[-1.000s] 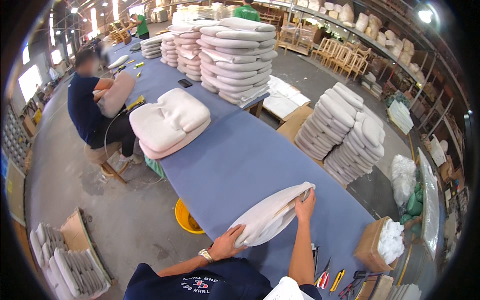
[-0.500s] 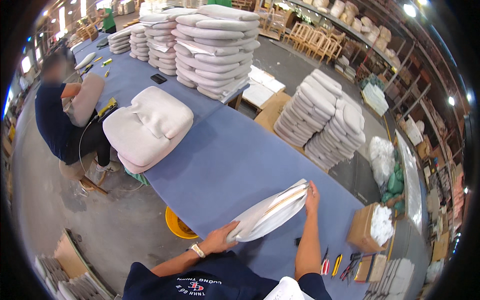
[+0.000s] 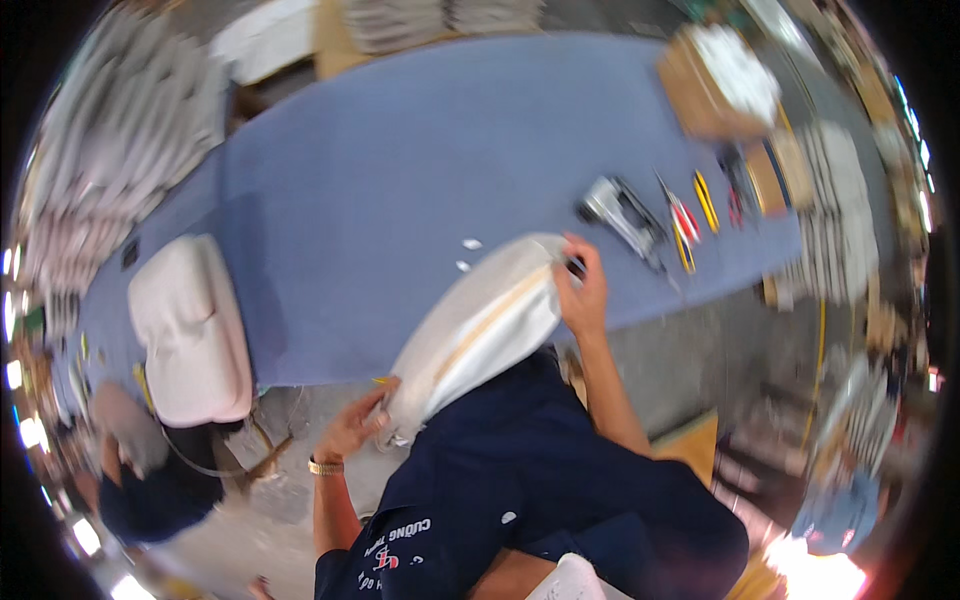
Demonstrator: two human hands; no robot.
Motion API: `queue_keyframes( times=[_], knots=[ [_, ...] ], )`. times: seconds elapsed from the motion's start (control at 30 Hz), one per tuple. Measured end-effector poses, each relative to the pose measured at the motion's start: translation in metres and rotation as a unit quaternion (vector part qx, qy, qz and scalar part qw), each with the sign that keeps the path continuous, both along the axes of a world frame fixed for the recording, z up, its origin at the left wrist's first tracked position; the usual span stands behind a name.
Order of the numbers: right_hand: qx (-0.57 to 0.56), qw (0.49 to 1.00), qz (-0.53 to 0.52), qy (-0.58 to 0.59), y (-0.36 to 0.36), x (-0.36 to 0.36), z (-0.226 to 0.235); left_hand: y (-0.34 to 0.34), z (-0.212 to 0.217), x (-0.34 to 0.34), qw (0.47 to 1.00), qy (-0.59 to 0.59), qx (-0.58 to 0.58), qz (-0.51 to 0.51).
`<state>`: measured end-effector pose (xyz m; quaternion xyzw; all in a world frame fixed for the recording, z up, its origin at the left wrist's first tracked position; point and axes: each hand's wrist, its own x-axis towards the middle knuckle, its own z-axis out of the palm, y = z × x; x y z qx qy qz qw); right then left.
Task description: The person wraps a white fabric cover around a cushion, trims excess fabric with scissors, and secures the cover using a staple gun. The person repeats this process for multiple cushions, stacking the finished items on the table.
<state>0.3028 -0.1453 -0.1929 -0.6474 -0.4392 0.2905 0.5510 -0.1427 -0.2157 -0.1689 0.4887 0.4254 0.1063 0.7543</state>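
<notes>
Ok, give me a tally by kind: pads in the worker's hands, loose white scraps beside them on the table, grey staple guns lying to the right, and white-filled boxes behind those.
Held pad: 1
White scraps: 2
Grey staple gun: 1
White-filled box: 1
Total: 5

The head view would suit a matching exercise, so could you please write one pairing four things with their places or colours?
1. Left hand
2. Right hand
3. Gun-shaped tool
4. Cardboard box

A. At the tan-striped cushion's upper-right end
B. At that cushion's lower-left end
C. Brown, with white material inside
D. Silver-grey, lying on the table

Pairs: 1-B, 2-A, 3-D, 4-C
</notes>
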Motion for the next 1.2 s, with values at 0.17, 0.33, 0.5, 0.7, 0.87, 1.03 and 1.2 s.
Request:
queue_keyframes(
  times=[0.17,0.33,0.5,0.7,0.87,1.03,1.2],
  knots=[
    [-0.034,0.996,-0.012,0.087,-0.017,0.007,0.008,0.103,-0.028,0.114,0.989,0.046,0.063,-0.126],
    [-0.052,0.997,-0.015,0.050,-0.014,-0.001,0.015,0.166,-0.055,0.205,0.972,-0.006,0.117,-0.206],
    [-0.040,0.994,-0.019,0.098,-0.012,-0.002,0.014,0.186,-0.034,0.255,0.950,-0.010,0.177,-0.256],
    [-0.070,0.988,-0.008,0.139,-0.017,0.002,0.023,0.180,-0.015,0.268,0.937,0.034,0.210,-0.278],
    [-0.072,0.993,-0.008,0.093,-0.019,0.006,0.023,0.174,0.002,0.277,0.917,0.077,0.256,-0.295],
    [-0.102,0.994,0.006,-0.034,-0.013,0.000,0.033,0.169,-0.001,0.280,0.903,0.087,0.297,-0.298],
    [-0.102,0.994,-0.001,0.033,-0.013,0.002,0.027,0.167,0.003,0.281,0.899,0.088,0.318,-0.287]
  ],
)
